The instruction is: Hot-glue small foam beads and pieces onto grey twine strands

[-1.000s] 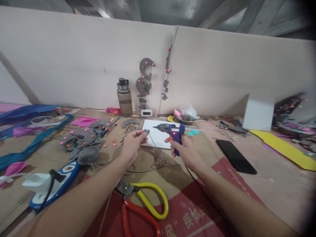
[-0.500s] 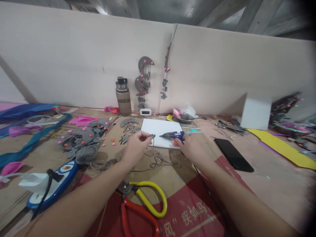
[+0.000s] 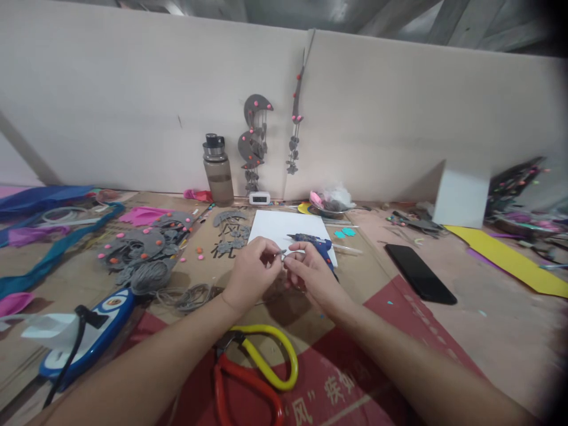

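Observation:
Fingertips of my left hand pinch a small grey felt piece above the front edge of a white board. My right hand meets it from the right, thumb and forefinger closed at the same piece. Its exact shape is mostly hidden by the fingers. A blue glue gun lies on the board just behind my right hand, nozzle pointing left. Grey cord lies loosely coiled to the left of my hands. Scissors with one red and one yellow handle rest between my forearms.
Grey felt shapes with pompoms and a yarn ball are heaped at left, near a blue-and-white power strip. A bottle stands by the wall. A black phone and yellow sheet lie at right.
My right hand has let go of the glue gun, which now lies on the board, and has moved left to the small grey piece in my left hand.

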